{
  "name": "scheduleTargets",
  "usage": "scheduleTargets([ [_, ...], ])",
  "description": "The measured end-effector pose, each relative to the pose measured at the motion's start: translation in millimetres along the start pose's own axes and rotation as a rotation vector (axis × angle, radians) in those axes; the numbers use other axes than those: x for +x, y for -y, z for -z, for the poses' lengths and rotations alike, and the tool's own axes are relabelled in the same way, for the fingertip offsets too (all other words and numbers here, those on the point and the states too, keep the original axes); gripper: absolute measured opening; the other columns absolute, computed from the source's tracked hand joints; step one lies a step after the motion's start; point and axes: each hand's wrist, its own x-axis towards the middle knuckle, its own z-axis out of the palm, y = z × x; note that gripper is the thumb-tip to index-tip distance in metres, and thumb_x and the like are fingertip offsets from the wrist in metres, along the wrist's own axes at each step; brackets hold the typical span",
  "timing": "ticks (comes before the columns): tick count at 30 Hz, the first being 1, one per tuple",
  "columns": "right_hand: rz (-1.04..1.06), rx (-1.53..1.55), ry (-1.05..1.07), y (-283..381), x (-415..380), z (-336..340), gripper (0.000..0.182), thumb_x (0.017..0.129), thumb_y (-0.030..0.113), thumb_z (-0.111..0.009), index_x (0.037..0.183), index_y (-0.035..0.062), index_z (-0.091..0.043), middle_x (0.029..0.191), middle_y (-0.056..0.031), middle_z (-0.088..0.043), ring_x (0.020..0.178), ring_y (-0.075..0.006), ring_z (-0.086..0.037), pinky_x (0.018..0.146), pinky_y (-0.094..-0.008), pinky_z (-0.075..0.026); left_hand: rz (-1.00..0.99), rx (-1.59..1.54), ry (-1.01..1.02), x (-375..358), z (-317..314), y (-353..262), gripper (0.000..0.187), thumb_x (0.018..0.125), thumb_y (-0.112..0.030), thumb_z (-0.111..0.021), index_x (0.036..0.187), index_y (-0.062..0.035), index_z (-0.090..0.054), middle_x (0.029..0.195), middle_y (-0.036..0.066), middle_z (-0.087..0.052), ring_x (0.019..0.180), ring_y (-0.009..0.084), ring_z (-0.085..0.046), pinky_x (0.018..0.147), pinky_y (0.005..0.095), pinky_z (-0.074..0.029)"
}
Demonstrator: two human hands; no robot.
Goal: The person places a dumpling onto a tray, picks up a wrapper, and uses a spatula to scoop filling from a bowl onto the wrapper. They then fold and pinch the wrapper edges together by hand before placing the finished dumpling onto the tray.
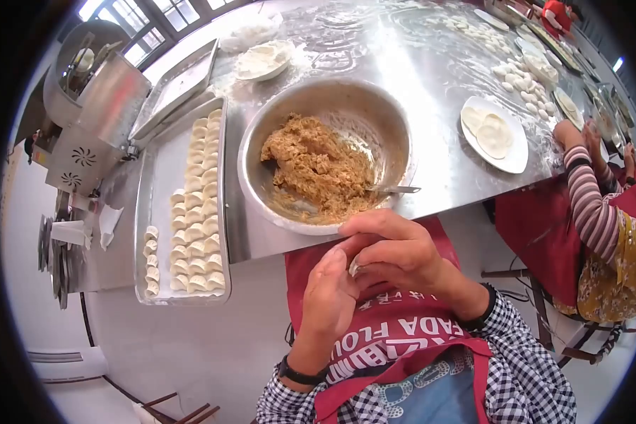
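My left hand and my right hand meet in front of the apron, just below the near rim of the mixing bowl. Their fingers are closed together around a dumpling; only a pale edge of dough shows and the fingers hide the rest. Brown minced filling lies in the large steel bowl. A metal utensil rests in the filling with its handle over the right side. To the left, a metal tray holds rows of folded dumplings.
A plate with round wrappers sits right of the bowl. Behind are a flour bowl and another tray. A machine stands at left. Dough pieces and a co-worker's striped sleeve are at right.
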Motion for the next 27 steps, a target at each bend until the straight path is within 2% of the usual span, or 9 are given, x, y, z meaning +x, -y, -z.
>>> scheduleTargets([
  [2, 0.060, -0.065, 0.034, 1, 4, 2, 0.023, 0.056, 0.005, -0.069, 0.076, 0.0034, -0.058, 0.106, -0.0152, -0.055, 0.090, -0.0271, -0.057, 0.073, -0.0328, -0.047, 0.035, -0.005, -0.013, 0, 0, -2, 0.041, 0.093, -0.024, -0.029, 0.119, 0.0063, -0.039, 0.116, 0.016, -0.048, 0.106, 0.0230, -0.050, 0.087, 0.0369, -0.044],
  [6, 0.032, -0.112, -0.018, 4, 4, -3, 0.025, 0.054, 0.006, -0.070, 0.077, 0.0027, -0.058, 0.106, -0.0157, -0.055, 0.090, -0.0272, -0.057, 0.073, -0.0327, -0.047, 0.076, -0.092, 0.022, 2, 6, -6, 0.040, 0.093, -0.022, -0.029, 0.119, 0.0068, -0.038, 0.115, 0.016, -0.049, 0.105, 0.0230, -0.050, 0.089, 0.0383, -0.043],
  [8, -0.008, 0.023, -0.044, 2, 1, -4, 0.025, 0.057, 0.006, -0.070, 0.079, 0.0021, -0.059, 0.106, -0.0160, -0.055, 0.090, -0.0268, -0.057, 0.072, -0.0325, -0.047, 0.077, -0.139, 0.021, 3, 5, -6, 0.037, 0.093, -0.019, -0.031, 0.118, 0.0067, -0.039, 0.112, 0.016, -0.049, 0.104, 0.0224, -0.051, 0.089, 0.0378, -0.043],
  [11, 0.050, 0.004, -0.060, -2, 5, -2, 0.021, 0.062, 0.004, -0.068, 0.081, 0.0019, -0.060, 0.105, -0.0159, -0.056, 0.089, -0.0269, -0.058, 0.071, -0.0322, -0.047, 0.072, -0.123, -0.012, 2, 1, -6, 0.033, 0.093, -0.017, -0.034, 0.117, 0.0056, -0.040, 0.110, 0.014, -0.051, 0.102, 0.0220, -0.052, 0.089, 0.0380, -0.044],
  [14, 0.022, -0.034, -0.133, 11, 15, -3, 0.016, 0.066, 0.003, -0.065, 0.081, 0.0022, -0.061, 0.104, -0.0159, -0.056, 0.088, -0.0268, -0.058, 0.070, -0.0320, -0.047, 0.022, -0.114, 0.034, 4, 0, -7, 0.030, 0.092, -0.014, -0.036, 0.116, 0.0038, -0.041, 0.111, 0.015, -0.051, 0.102, 0.0215, -0.052, 0.089, 0.0378, -0.044],
  [18, 0.042, 0.067, -0.122, 6, 15, 0, 0.015, 0.066, 0.004, -0.065, 0.081, 0.0029, -0.063, 0.102, -0.0157, -0.057, 0.086, -0.0257, -0.058, 0.069, -0.0315, -0.047, 0.027, -0.193, 0.061, 5, 1, -8, 0.029, 0.092, -0.013, -0.035, 0.116, 0.0021, -0.042, 0.112, 0.014, -0.051, 0.103, 0.0212, -0.052, 0.089, 0.0376, -0.044],
  [20, 0.127, -0.075, -0.071, 8, 22, 7, 0.014, 0.066, 0.004, -0.065, 0.080, 0.0037, -0.063, 0.100, -0.0147, -0.058, 0.085, -0.0254, -0.059, 0.070, -0.0317, -0.046, 0.032, -0.188, 0.069, 6, -1, -9, 0.029, 0.092, -0.013, -0.036, 0.116, 0.0018, -0.042, 0.112, 0.013, -0.050, 0.104, 0.0211, -0.051, 0.089, 0.0374, -0.044],
  [24, 0.076, -0.031, -0.065, 10, 25, 8, 0.013, 0.068, 0.006, -0.068, 0.078, 0.0007, -0.062, 0.101, -0.0161, -0.057, 0.087, -0.0263, -0.057, 0.070, -0.0316, -0.046, 0.021, -0.222, 0.089, 7, -3, -13, 0.029, 0.092, -0.014, -0.036, 0.116, 0.0012, -0.043, 0.114, 0.012, -0.050, 0.104, 0.0205, -0.051, 0.089, 0.0368, -0.044],
  [27, 0.205, 0.023, -0.036, 4, 26, 8, 0.014, 0.067, 0.006, -0.069, 0.077, 0.0003, -0.062, 0.099, -0.0156, -0.058, 0.086, -0.0262, -0.057, 0.070, -0.0320, -0.046, 0.015, -0.266, 0.077, 8, -7, -13, 0.030, 0.093, -0.016, -0.037, 0.117, 0.0004, -0.042, 0.115, 0.012, -0.049, 0.105, 0.0200, -0.050, 0.089, 0.0364, -0.044],
])
